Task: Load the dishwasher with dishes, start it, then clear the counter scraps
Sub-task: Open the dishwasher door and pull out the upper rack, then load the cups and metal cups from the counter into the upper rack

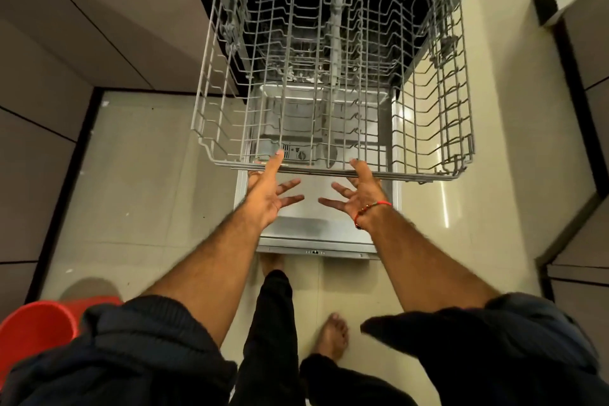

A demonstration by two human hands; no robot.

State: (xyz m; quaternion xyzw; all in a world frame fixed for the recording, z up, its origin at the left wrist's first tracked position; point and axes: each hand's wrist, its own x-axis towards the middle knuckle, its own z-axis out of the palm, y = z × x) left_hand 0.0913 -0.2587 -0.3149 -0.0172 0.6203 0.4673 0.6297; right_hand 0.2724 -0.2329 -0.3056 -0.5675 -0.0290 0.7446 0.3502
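Empty upper rack pulled out just beyond both hands, above the open dishwasher door. Left hand and right hand: fingers spread, grasping nothing, thumbs at the front rail. Slide evenly, both sides together. No dishes visible.

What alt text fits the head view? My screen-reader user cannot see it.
Two bare hands, left hand and right hand, fingers spread, touch the front rim of an empty grey wire dishwasher rack pulled out over the open steel door. A red plastic bucket stands on the floor at lower left.
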